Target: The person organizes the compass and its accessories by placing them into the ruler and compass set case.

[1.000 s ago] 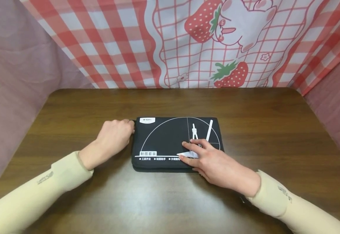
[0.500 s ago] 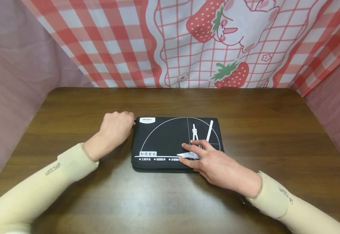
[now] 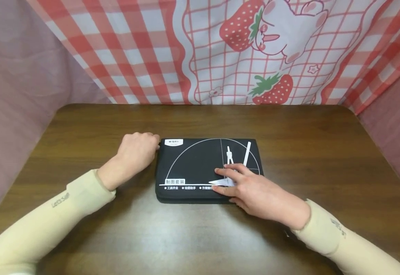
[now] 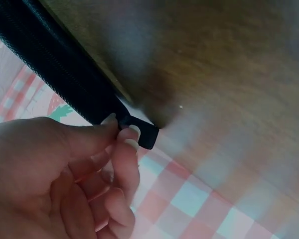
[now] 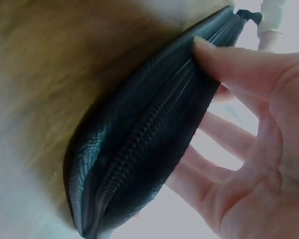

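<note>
A black zip case (image 3: 193,162) lies flat on the table, printed in white with a compass, a ruler and Chinese text. At its back left corner my left hand (image 3: 136,149) has curled fingers. The left wrist view shows thumb and index finger pinching the base of a small black zipper end tab (image 4: 148,137); whether a slider is between them is hidden. My right hand (image 3: 258,191) rests on the case's front right part, fingers spread over the cover. In the right wrist view its thumb (image 5: 209,52) presses the side, beside the zipper teeth (image 5: 134,144).
The brown wooden table (image 3: 200,236) extends around the case on all sides. A red and white checked cloth (image 3: 144,49) with strawberries hangs behind its back edge. Pink drapes (image 3: 17,72) hang at both sides.
My left hand and forearm have shifted slightly right and away from me along the case's left edge, then stayed there. The right hand and the case have hardly moved.
</note>
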`<state>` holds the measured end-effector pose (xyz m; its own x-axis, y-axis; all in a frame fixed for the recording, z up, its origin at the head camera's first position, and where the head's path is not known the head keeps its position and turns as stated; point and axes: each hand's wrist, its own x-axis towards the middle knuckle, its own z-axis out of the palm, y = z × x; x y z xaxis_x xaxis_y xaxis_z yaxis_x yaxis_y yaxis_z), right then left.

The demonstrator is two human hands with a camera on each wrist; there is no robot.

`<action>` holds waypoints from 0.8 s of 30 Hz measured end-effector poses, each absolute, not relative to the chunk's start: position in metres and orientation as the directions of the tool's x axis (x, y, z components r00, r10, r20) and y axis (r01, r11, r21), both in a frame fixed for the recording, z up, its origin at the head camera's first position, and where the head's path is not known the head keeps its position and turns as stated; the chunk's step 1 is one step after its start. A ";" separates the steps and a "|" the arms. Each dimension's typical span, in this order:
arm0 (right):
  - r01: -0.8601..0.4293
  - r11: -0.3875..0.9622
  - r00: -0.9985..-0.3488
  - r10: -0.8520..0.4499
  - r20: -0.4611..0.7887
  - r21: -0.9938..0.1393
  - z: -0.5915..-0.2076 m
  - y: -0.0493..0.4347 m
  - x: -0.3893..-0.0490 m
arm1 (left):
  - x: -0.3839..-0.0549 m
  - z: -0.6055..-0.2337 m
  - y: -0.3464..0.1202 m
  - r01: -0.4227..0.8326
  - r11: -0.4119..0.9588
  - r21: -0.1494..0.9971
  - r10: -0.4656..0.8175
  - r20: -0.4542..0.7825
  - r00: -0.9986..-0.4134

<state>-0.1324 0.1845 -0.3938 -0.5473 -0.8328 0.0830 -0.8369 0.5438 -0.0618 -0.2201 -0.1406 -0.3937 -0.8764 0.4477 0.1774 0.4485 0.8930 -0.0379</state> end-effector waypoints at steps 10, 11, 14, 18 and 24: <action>-0.784 0.602 -0.616 -0.784 0.075 -0.151 -0.391 0.192 -0.135 | -0.215 -0.394 -0.142 0.550 0.832 -0.070 0.541 0.316 -0.779; -0.781 0.604 -0.620 -0.779 0.088 -0.156 -0.391 0.192 -0.137 | -0.213 -0.394 -0.142 0.572 0.817 -0.071 0.558 0.348 -0.753; -0.775 0.615 -0.632 -0.762 0.142 -0.145 -0.391 0.195 -0.142 | -0.206 -0.392 -0.138 0.639 0.766 -0.070 0.603 0.424 -0.676; -0.726 0.680 -0.684 -0.701 0.201 -0.102 -0.390 0.202 -0.151 | -0.195 -0.390 -0.126 0.658 0.752 -0.038 0.604 0.442 -0.663; -0.571 0.814 -0.812 -0.541 0.219 -0.109 -0.391 0.209 -0.161 | -0.179 -0.394 -0.108 0.533 0.845 -0.056 0.516 0.353 -0.780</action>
